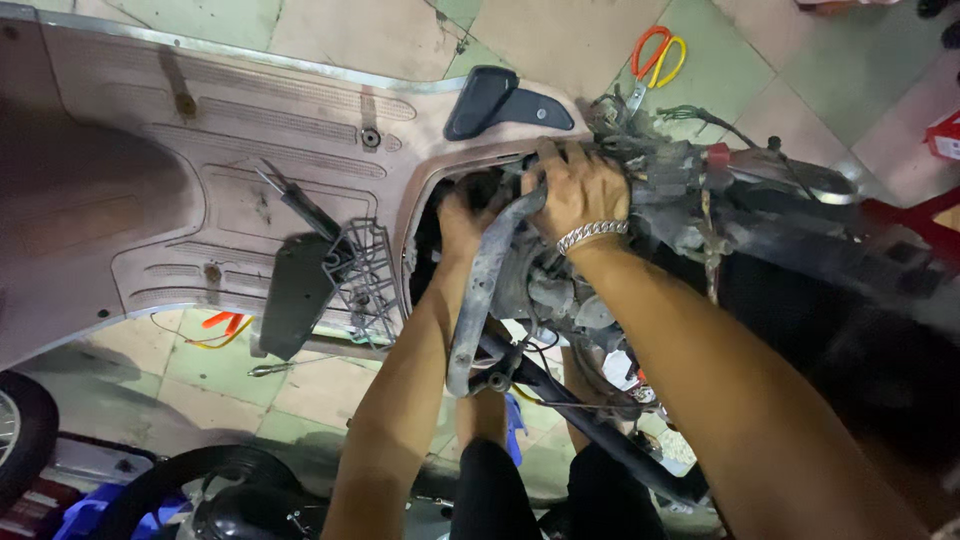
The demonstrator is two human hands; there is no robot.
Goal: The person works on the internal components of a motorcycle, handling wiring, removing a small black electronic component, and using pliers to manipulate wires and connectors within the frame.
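Tiled floor (560, 40) is showing beneath the stripped scooter frame (800, 230); your right hand (580, 190) is clamping its greasy, heavy metal while your left hand (462, 222) is reaching inside, grip hidden—I cannot tell.

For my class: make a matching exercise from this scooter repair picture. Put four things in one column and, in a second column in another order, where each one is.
Things:
1. scissors
2. bracelet
3. wheel
4. footboard

Places:
A. at the left edge, low in the picture
B. on the tiled floor at the top, beyond the scooter
C. left of the hands, spread over the upper left
D. on the right wrist

Pairs: 1-B, 2-D, 3-A, 4-C

The right hand grips the engine parts; the left hand reaches into the opening beside it.
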